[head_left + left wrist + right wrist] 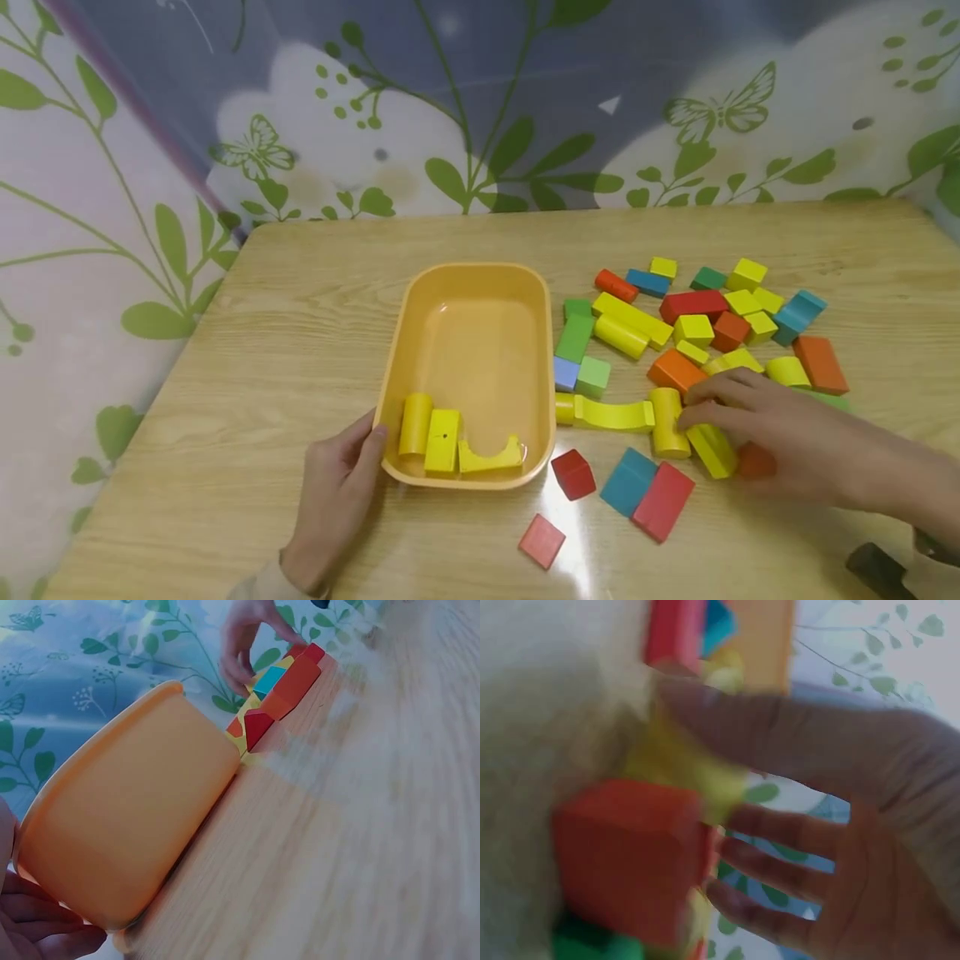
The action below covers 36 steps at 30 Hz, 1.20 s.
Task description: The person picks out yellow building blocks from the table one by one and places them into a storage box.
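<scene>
At the lower left corner of the orange plastic tray (472,271), my left hand (337,483) grips the rim, thumb on top and fingers outside below. The left wrist view shows its fingers (52,930) under the tray's side. Inside the tray lie a yellow cylinder (416,425), a yellow rectangular block (442,442) and a yellow arch block (490,457). Over the scattered blocks, my right hand (780,433) pinches a yellow block (714,452) between thumb and fingers. In the right wrist view that yellow block (679,765) looks blurred. An upright-looking yellow cylinder (671,423) sits just left of it.
Several red, green, blue and yellow blocks spread right of the tray, among them a long red block (693,304) and a curved yellow block (613,414). Nearer me lie a teal block (630,482) and a pink square block (542,542). A patterned wall (465,125) borders the wooden table (300,333).
</scene>
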{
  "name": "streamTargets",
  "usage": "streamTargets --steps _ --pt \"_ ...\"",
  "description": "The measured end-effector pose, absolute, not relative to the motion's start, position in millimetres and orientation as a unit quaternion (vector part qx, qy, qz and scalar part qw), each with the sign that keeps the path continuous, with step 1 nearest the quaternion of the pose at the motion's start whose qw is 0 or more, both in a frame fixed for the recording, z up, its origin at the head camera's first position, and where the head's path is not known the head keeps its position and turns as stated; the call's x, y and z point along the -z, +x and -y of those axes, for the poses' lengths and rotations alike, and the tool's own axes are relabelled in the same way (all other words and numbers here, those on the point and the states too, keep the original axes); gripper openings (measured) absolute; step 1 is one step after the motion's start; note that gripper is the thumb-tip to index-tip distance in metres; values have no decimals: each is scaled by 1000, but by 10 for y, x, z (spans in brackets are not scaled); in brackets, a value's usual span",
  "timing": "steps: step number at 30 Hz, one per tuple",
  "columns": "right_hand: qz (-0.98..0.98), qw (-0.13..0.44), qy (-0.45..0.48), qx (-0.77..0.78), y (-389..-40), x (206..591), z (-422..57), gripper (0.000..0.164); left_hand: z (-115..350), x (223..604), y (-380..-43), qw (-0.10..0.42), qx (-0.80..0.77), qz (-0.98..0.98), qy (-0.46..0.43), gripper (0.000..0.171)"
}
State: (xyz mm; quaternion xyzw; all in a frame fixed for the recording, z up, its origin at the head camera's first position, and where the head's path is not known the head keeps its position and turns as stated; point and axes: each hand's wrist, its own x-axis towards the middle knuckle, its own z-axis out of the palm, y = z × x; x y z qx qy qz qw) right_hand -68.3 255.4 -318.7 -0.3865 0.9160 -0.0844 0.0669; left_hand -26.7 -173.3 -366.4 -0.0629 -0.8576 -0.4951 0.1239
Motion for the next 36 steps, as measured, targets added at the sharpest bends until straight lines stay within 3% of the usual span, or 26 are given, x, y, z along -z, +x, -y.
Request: streamTargets --steps 3,7,11,20,27,36 --pt "-912 34 -401 75 -677 3225 -2474 63 1734 3670 -269 124 498 856 -63 29" --pt "-917 41 -389 80 -678 3202 -2426 63 1727 3678 -271 119 508 851 -64 29" --pt "-908 13 -408 97 -686 3114 -2392 61 1728 3659 -267 119 494 859 -54 29" --pt "-857 -54 -436 269 -782 2821 -1774 38 1719 3638 -267 119 493 861 -47 29" --pt "-864 -8 -414 286 -846 3025 -1163 33 1718 3637 -261 109 492 863 -47 30" --pt "-877 54 -441 186 -890 3109 -1086 19 1736 3654 -264 114 497 858 -64 29"
